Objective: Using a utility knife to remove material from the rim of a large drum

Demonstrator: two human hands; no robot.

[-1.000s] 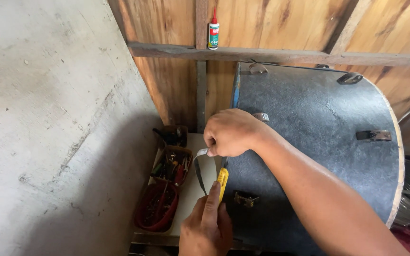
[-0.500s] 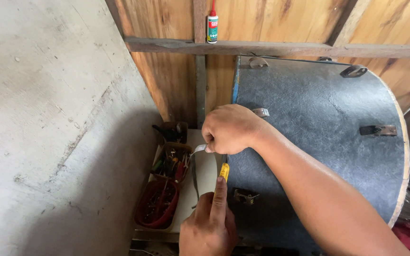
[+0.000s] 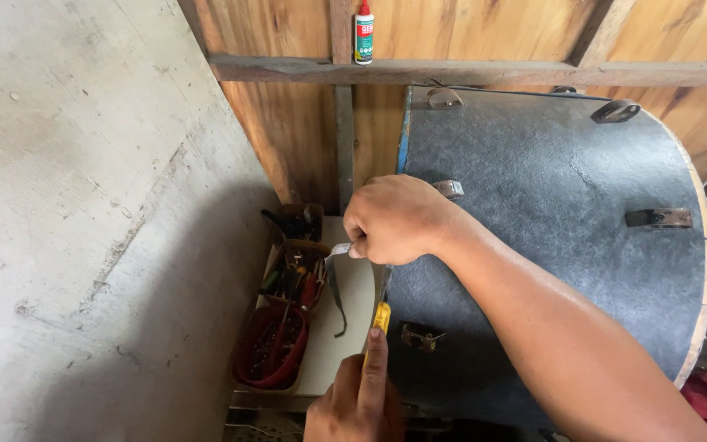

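1. Bounded on the left by a rough concrete wall (image 3: pixel 83 205) and at the back by wooden planks (image 3: pixel 288 123), the corner is narrow; a horizontal wooden rail (image 3: pixel 484 72) is seen across the planks, with a small white bottle with a red cap (image 3: pixel 363 33) stood on it at 12 o'clock.
2. A pale tabletop (image 3: pixel 353 327) is seen low in the corner, carrying a red round container (image 3: pixel 272 348) of small parts at 8 o'clock and two brown boxes of tools (image 3: pixel 296 270) just behind it.
3. A large drum with a dark grey shell (image 3: pixel 550 229) is laid on its side at 3 o'clock, its metal lugs (image 3: pixel 656 218) spaced over the shell. It is judged heavy, rigid and awkward to shift.
4. The right hand (image 3: pixel 398 219) is closed around a small metal piece (image 3: pixel 341 250), pinched at the drum's left edge, near the centre of the view.
5. The left hand (image 3: pixel 358 401), at 6 o'clock, is wrapped on a yellow-handled tool (image 3: pixel 380 315), index finger laid along it, the blade pointed up towards the right hand.
6. The tool is judged light and stiff, best held by its handle; the metal piece appears thin, hard and possibly slippery, so a firm pinch is called for.
7. A dark strap (image 3: pixel 335 299) is seen hanging below the metal piece.
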